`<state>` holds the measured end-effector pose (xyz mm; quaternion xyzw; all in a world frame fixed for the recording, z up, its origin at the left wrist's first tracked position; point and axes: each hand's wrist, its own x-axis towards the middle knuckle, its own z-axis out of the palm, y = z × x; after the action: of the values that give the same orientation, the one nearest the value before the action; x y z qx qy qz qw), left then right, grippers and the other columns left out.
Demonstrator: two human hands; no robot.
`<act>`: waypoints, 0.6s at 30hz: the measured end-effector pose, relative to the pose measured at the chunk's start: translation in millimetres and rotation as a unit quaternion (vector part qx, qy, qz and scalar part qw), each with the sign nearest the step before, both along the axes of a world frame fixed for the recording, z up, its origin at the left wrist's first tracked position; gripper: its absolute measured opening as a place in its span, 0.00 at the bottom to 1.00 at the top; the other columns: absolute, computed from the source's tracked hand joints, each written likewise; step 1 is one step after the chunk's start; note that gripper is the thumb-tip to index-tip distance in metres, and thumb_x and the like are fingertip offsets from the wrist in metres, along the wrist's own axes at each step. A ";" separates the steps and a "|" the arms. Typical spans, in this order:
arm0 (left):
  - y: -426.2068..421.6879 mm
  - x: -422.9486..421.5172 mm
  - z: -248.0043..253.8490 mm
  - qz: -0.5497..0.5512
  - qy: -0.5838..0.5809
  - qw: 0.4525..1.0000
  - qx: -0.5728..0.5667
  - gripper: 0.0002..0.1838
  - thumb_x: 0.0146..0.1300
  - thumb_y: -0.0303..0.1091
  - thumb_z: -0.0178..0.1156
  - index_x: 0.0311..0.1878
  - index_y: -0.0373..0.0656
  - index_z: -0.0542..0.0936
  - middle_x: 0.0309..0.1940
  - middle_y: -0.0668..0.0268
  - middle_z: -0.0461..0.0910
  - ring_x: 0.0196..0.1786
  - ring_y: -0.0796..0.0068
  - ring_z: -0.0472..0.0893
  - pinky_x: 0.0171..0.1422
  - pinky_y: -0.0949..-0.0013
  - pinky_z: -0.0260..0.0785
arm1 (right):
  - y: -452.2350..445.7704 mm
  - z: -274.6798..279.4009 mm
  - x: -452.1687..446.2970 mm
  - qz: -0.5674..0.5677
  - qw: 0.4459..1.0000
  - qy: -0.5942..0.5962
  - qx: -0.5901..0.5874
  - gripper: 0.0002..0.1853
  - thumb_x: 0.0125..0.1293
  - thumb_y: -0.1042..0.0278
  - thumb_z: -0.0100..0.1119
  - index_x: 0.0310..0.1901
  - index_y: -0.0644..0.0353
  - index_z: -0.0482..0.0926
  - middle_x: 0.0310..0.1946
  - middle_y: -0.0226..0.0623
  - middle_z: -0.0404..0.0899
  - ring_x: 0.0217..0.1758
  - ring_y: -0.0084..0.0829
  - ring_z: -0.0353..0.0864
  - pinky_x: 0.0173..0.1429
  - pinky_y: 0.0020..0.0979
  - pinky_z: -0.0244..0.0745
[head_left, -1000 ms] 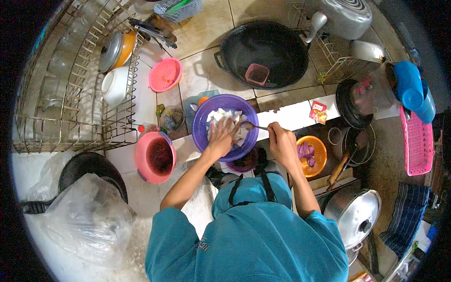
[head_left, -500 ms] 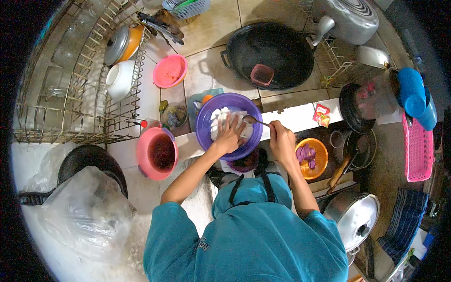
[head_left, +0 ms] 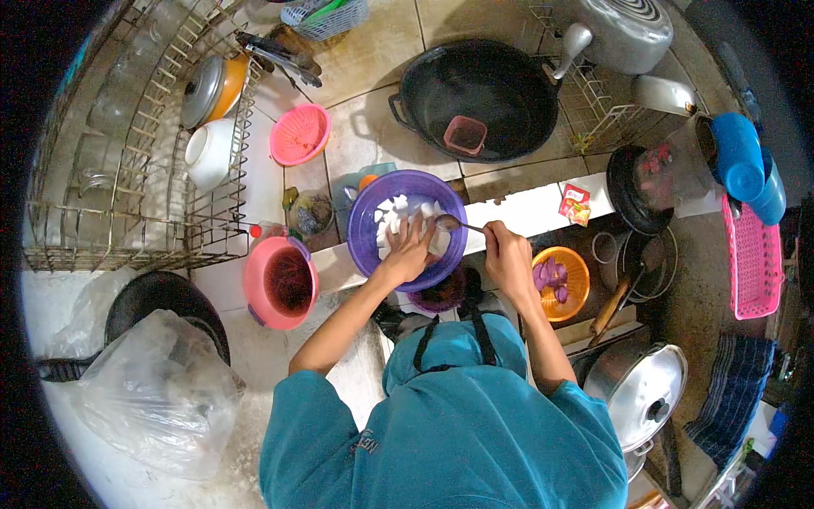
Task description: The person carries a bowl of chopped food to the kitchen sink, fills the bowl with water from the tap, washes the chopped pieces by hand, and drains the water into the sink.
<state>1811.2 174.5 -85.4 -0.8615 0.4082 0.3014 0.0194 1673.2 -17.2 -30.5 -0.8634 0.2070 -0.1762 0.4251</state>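
Note:
A purple bowl (head_left: 362,222) at the middle of the view holds several white cut pieces (head_left: 392,210), whose kind I cannot make out. My left hand (head_left: 409,254) lies over these pieces inside the bowl, palm down and fingers spread. At the bowl's right side, my right hand (head_left: 509,259) is closed around the handle of a metal spoon (head_left: 448,222). The spoon's head rests among the white pieces, close to my left fingertips. Part of the pieces is hidden under my left hand.
Left of the bowl stands a pink tub (head_left: 257,284) with dark liquid; right, an orange basket (head_left: 579,265) with purple pieces. A black wok (head_left: 509,89) sits behind. A wire rack (head_left: 140,161) stands far left, and a lidded pot (head_left: 632,399) at lower right.
The view has shifted slightly. Inside the bowl, the white pieces left of my left hand lie more spread out. Both hands keep nearly the same places, the spoon still in my right hand.

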 end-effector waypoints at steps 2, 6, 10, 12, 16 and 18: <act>3.1 10.3 0.9 -0.038 0.015 0.998 0.041 0.47 0.65 0.38 0.58 0.79 0.52 0.39 0.78 0.47 0.30 0.79 0.38 0.31 0.74 0.28 0.29 | -0.7 4.0 -0.6 0.001 1.000 -0.002 0.007 0.05 0.69 0.70 0.53 0.37 0.63 0.75 0.25 0.55 0.79 0.30 0.58 0.79 0.33 0.51 0.72; 12.4 15.1 23.0 -0.001 -0.073 0.997 -0.039 0.48 0.63 0.43 0.63 0.79 0.51 0.44 0.78 0.45 0.33 0.79 0.37 0.35 0.74 0.29 0.34 | -2.3 5.2 -0.9 -0.001 1.000 -0.012 0.014 0.05 0.69 0.70 0.53 0.37 0.62 0.75 0.25 0.56 0.79 0.30 0.58 0.79 0.33 0.51 0.72; 15.7 16.5 7.4 0.015 -0.010 0.997 0.070 0.50 0.63 0.46 0.62 0.79 0.48 0.41 0.77 0.42 0.29 0.76 0.28 0.29 0.74 0.29 0.35 | -0.9 6.9 4.8 0.016 0.999 -0.019 0.038 0.05 0.67 0.74 0.52 0.39 0.64 0.77 0.28 0.55 0.79 0.33 0.57 0.80 0.36 0.50 0.73; 10.9 9.5 -1.3 0.018 -0.025 0.998 0.063 0.50 0.63 0.42 0.63 0.79 0.47 0.40 0.77 0.43 0.29 0.76 0.26 0.28 0.75 0.29 0.34 | -0.1 1.3 7.3 0.031 0.997 -0.056 0.049 0.06 0.66 0.76 0.52 0.41 0.64 0.78 0.29 0.54 0.79 0.35 0.56 0.80 0.37 0.49 0.73; 13.6 10.7 -5.4 0.010 -0.026 0.999 -0.040 0.52 0.61 0.41 0.64 0.79 0.52 0.39 0.77 0.44 0.30 0.77 0.31 0.27 0.76 0.30 0.31 | -6.8 -16.2 -3.2 0.092 0.995 -0.040 0.013 0.09 0.63 0.78 0.53 0.43 0.65 0.80 0.32 0.51 0.78 0.38 0.54 0.80 0.41 0.47 0.74; 12.8 13.4 3.8 0.002 -0.044 0.998 -0.049 0.53 0.60 0.43 0.65 0.79 0.55 0.38 0.78 0.44 0.29 0.77 0.33 0.27 0.76 0.31 0.29 | -9.8 -13.7 -10.7 0.104 0.994 -0.010 0.007 0.10 0.61 0.77 0.54 0.44 0.64 0.80 0.33 0.50 0.77 0.39 0.53 0.79 0.42 0.46 0.75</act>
<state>1824.6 187.3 -81.6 -0.8749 0.4191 0.2426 -0.0057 1662.5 -27.0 -44.2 -0.8757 0.1126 -0.1380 0.4489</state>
